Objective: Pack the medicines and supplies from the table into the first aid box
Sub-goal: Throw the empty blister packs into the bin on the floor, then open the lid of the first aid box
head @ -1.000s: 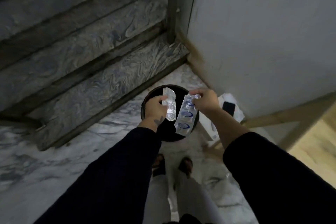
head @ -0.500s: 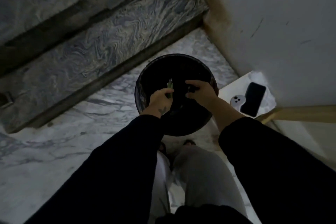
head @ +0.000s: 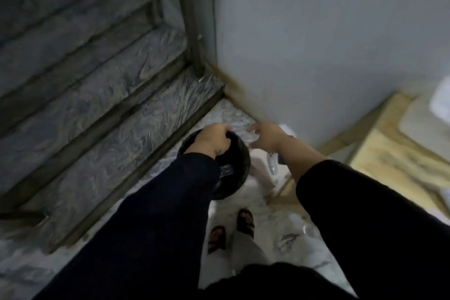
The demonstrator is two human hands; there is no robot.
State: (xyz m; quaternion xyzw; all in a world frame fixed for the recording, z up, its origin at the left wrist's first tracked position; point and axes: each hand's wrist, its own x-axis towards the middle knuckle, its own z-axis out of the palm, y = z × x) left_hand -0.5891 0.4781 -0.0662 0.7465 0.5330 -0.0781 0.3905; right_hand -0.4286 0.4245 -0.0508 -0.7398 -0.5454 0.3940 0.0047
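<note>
Since the left hand [head: 214,139] clamps the black bin [head: 233,168] rim, likely steadying it, the right hand [head: 267,136] hovers open and empty; no medicines or first aid box visible.

Dark navy long sleeves [head: 155,214], pale trousers [head: 246,248], dark open-toed sandals [head: 246,223]

Single view, head-worn wide-angle camera, looking forward and steeply down from standing height past both dark sleeves to the person's own feet [head: 231,229] at lower centre; edges bow with the lens and the frame is motion-blurred. Landmark: black round bin [head: 233,165] on the marble floor, near mid-frame, close below the camera; marble steps [head: 97,95] lie left of and beyond it, grey wall [head: 316,44] right of and beyond it, pale wooden table [head: 394,153] at far right. No second view shares the scene.
</note>
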